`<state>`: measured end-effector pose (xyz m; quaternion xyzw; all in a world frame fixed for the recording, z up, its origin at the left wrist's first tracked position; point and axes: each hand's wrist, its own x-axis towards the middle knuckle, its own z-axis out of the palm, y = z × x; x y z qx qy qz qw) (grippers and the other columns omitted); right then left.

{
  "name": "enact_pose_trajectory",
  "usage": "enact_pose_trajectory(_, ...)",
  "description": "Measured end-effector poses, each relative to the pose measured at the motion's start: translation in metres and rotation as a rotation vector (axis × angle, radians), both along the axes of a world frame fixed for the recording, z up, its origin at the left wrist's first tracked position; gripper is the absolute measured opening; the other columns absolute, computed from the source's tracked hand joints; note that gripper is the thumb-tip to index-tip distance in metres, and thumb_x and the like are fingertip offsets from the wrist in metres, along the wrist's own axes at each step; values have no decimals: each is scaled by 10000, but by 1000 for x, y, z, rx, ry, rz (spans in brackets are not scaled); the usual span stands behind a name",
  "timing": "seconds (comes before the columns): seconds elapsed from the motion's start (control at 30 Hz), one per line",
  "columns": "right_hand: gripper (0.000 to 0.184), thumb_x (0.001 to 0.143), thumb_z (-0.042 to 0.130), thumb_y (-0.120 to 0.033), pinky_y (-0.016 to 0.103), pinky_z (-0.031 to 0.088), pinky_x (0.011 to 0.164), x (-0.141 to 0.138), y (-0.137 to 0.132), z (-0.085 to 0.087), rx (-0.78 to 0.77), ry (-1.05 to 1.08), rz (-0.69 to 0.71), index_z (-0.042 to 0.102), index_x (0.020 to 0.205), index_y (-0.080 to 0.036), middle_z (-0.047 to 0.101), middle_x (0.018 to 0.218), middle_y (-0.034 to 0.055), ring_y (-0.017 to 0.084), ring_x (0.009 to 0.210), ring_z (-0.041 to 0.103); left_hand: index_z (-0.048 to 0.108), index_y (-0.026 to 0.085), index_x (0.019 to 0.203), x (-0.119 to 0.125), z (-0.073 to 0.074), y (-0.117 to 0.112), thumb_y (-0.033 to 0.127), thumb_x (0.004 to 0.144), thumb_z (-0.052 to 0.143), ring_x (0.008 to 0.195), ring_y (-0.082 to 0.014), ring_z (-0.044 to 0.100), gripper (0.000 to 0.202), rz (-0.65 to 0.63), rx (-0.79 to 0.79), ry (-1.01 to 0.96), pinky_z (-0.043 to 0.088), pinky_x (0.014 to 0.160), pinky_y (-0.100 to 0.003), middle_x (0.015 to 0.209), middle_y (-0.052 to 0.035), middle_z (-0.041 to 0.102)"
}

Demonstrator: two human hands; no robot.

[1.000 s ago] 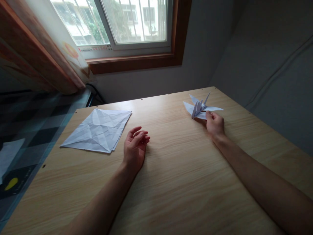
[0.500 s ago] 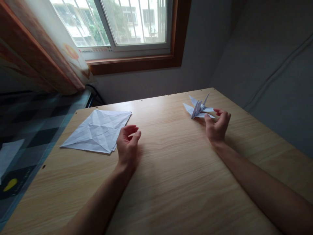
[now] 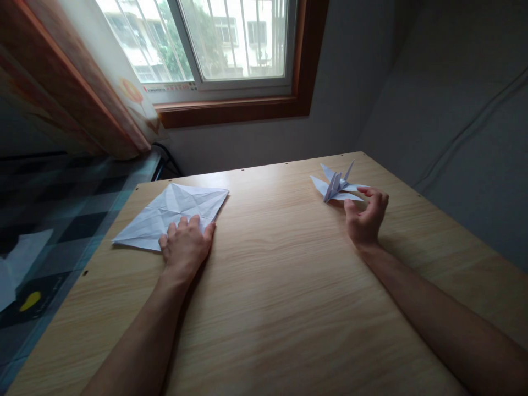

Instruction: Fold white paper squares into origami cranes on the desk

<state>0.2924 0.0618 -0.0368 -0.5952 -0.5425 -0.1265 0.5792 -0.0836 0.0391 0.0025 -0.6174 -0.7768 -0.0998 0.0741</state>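
Observation:
White creased sheets of paper (image 3: pixel 181 199) lie stacked on the left part of the wooden table, folds crossing the top one. My left hand (image 3: pixel 185 242) rests palm down on their near edge, fingers spread out and covering the near corner. Toward the far right sit white folded paper cranes (image 3: pixel 336 187), pressed close together with wings spread; how many there are is hard to tell. Beside their right wing tips is my right hand (image 3: pixel 367 214), fingers curled but thumb and forefinger apart. Whether its fingertips touch the wings cannot be made out.
The wooden tabletop (image 3: pixel 264 286) ends at a far edge below the window (image 3: pixel 243 44). At left, a lower surface with a checked cloth (image 3: pixel 82 220) holds loose white paper (image 3: pixel 27 256). An orange curtain (image 3: pixel 94 99) hangs above it. A cable (image 3: pixel 474 121) runs along the right wall.
My left hand has moved left and turned palm down onto the creased paper; before, it hovered beside the paper's right edge. My right hand stays by the cranes. The view has shifted slightly.

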Motion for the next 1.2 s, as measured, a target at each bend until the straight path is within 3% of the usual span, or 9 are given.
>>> enact_pose_trajectory(0.23,243,746,571,-275,511,398,964,-4,-5,4,9,-24,43,550,975,-198,541,1029,89,286,1059,525,682,123,814,-1,8,-6,265,888,384,741,-378,646,338,31,9,68,464,641,-464,778,-214,676)
enact_pose_trajectory(0.37,242,760,572,-271,503,393,970,-6,-7,5,29,-50,67,547,989,-195,535,1043,93,281,1061,525,666,138,911,-9,23,-8,232,915,343,912,-388,633,336,4,111,96,444,776,-504,905,-209,674)
enact_pose_trajectory(0.47,235,772,574,-255,499,393,975,-8,-8,6,59,-51,91,549,995,-188,534,1039,92,274,1056,525,670,195,951,0,34,-17,244,901,452,1085,-368,592,228,-363,358,-28,383,938,-511,1032,-157,688)
enact_pose_trajectory(0.57,232,786,567,-259,489,405,955,-8,-8,6,72,-30,92,548,1006,-188,537,1038,89,272,1057,525,687,263,934,19,34,-27,199,870,530,1103,-295,608,182,-815,271,-179,402,948,-438,1048,-70,722)
enact_pose_trajectory(0.67,238,808,547,-271,466,428,912,-9,-9,5,62,5,79,537,1030,-189,541,1038,90,269,1048,530,694,286,907,33,23,-34,169,855,558,1086,-260,624,188,-1059,109,-279,426,898,-387,1063,-34,733)
enact_pose_trajectory(0.83,223,839,528,-291,493,422,939,-15,-15,7,94,-54,80,542,1038,-192,539,1056,103,282,1066,527,695,268,886,32,3,-36,134,819,591,1004,-253,649,182,-1074,54,-290,426,881,-392,1006,-44,745)
enact_pose_trajectory(0.97,174,856,512,-256,500,443,928,-20,-23,14,178,-148,142,559,1015,-203,541,1058,103,282,1045,545,672,238,872,31,2,-39,91,832,516,966,-235,654,218,-1054,98,-183,454,861,-398,981,-39,744)
enact_pose_trajectory(1.13,233,878,553,-216,402,507,839,-40,-40,22,177,-355,582,581,1109,-227,604,978,71,230,931,600,669,193,899,46,5,-43,147,840,505,1199,-286,550,181,-850,106,-38,378,1036,-490,1194,-80,680)
enact_pose_trajectory(1.2,303,916,543,-317,413,492,905,-53,-46,21,3,-518,775,580,1192,-196,628,1111,120,249,1041,596,626,170,1158,53,1,-44,249,856,528,1298,-303,469,328,-817,46,-14,327,1090,-500,1361,-120,573)
